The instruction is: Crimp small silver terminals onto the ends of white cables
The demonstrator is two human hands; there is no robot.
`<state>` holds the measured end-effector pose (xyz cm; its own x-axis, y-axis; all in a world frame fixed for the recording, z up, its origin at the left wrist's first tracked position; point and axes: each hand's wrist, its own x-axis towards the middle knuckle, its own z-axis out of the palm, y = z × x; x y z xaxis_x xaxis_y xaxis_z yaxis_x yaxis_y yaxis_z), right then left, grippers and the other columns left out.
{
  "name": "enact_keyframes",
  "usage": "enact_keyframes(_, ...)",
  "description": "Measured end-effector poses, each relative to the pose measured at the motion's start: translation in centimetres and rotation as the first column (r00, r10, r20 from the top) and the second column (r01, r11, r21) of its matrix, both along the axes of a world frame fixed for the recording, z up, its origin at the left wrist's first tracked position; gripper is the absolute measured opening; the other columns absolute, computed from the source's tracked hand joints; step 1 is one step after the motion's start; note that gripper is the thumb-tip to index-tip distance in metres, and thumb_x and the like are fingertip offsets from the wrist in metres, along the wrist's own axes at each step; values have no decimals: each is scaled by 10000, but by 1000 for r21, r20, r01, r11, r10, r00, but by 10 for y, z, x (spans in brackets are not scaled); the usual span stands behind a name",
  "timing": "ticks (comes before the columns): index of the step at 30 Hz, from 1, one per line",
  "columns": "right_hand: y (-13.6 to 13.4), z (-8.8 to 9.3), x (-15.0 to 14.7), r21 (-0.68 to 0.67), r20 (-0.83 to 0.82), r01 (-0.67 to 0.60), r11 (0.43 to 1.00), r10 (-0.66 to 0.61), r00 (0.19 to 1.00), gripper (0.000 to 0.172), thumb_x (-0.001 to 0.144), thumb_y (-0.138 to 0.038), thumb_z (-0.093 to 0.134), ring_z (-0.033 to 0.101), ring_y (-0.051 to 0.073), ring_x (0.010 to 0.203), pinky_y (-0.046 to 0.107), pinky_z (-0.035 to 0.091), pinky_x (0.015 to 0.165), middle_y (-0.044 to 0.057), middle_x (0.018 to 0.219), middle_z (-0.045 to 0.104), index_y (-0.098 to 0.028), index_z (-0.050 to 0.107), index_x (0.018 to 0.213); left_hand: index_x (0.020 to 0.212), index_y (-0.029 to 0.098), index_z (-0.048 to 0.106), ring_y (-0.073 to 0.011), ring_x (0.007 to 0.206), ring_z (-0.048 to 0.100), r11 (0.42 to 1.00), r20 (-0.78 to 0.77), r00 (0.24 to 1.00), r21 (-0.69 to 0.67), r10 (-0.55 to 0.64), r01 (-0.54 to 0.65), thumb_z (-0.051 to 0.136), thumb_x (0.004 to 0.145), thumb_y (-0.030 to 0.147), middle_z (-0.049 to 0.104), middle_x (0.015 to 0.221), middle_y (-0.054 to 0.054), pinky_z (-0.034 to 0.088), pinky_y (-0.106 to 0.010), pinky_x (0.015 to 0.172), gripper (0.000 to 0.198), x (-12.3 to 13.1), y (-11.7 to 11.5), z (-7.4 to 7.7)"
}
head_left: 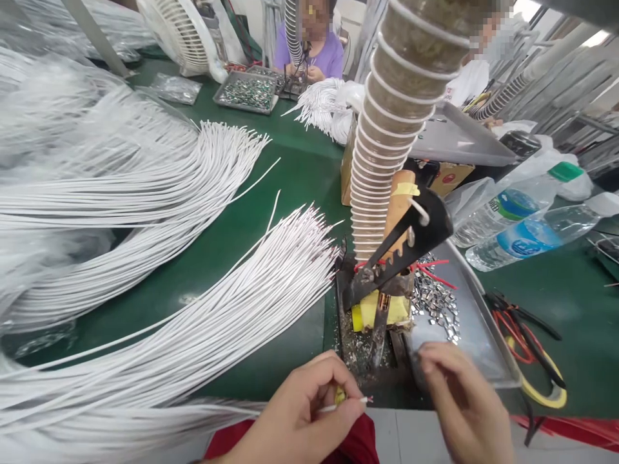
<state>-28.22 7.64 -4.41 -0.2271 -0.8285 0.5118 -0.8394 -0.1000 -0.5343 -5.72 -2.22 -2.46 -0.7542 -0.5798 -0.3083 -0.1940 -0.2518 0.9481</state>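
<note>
My left hand (pixel 314 406) pinches a white cable (pixel 329 407) near its end at the bottom centre; small coloured wire tips stick out past the fingers. To the right, my right hand (pixel 464 399) has its thumb and fingertips pressed together by the near edge of the metal tray (pixel 503 361); anything between them is too small to make out. Just beyond both hands stands a soldering fixture (pixel 382 290) with black metal brackets and a yellow block. Small metal parts (pixel 435 299) lie in the tray. A large bundle of white cables (pixel 271 277) reaches in from the left.
A ribbed hose (pixel 387 129) rises behind the fixture. Water bottles (pixel 532 235) and pliers (pixel 532 322) with tape are on the right. More white cables (pixel 145 187), a fan (pixel 178 32) and a parts tray (pixel 246 91) lie further back. A person in purple (pixel 331 55) sits opposite.
</note>
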Motion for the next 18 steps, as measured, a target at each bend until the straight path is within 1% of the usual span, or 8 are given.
enact_keyframes(2,4,1,17,-54,40,-135,989,137,990,126,939,-102,594,690,138,846,246,561,794,51,932,709,-187,633,1023,803,160,581,-121,691,414,1000,-24,999,7,30,-30,583,902,250,484,829,4,342,-258,641,133,-2,-1,2)
enact_keyframes(4,5,0,29,-107,28,-233,967,237,971,207,886,-34,612,696,135,800,253,577,774,51,891,710,-171,630,1041,777,163,559,-113,670,398,999,-43,998,14,41,-41,588,894,242,470,825,9,335,-256,627,144,-5,-3,4)
enact_keyframes(8,0,0,38,-146,-55,-297,944,292,955,309,812,10,646,703,137,724,243,597,683,43,846,723,-168,645,1064,750,160,551,-92,634,366,999,-80,996,3,38,-38,604,878,202,483,843,9,318,-250,601,145,-9,-4,7)
enact_keyframes(10,-2,1,40,-158,-50,-270,950,266,963,309,807,1,649,700,135,686,237,593,639,30,826,728,-186,655,1053,759,156,551,-85,642,385,998,-118,991,22,60,-58,607,875,183,529,902,-6,329,-244,608,132,-10,-2,8)
enact_keyframes(12,-2,1,43,-190,-24,-229,955,228,973,280,815,-20,649,690,131,650,234,577,598,13,801,723,-206,664,1026,779,159,543,-90,682,445,993,-147,985,96,85,-71,606,882,182,568,932,-19,364,-237,640,123,-10,0,10)
enact_keyframes(14,-1,-1,48,-222,7,-158,962,164,986,243,832,-32,633,676,128,632,239,563,587,6,781,713,-213,666,991,801,164,533,-106,747,507,980,-154,983,185,104,-75,615,886,191,590,920,-24,401,-232,685,121,-10,2,11)
enact_keyframes(16,1,-4,52,-223,6,-130,966,134,991,233,835,-27,629,663,124,634,245,557,594,6,778,706,-211,666,972,808,163,523,-107,767,521,967,-148,982,241,116,-78,643,873,194,593,908,-20,416,-223,701,140,-10,2,12)
enact_keyframes(18,4,-6,55,-217,-4,-97,971,99,995,224,828,-33,653,649,123,640,248,547,593,6,781,697,-212,672,959,804,160,516,-101,765,517,961,-145,982,264,122,-80,661,863,190,592,903,-14,422,-218,708,160,-10,0,13)
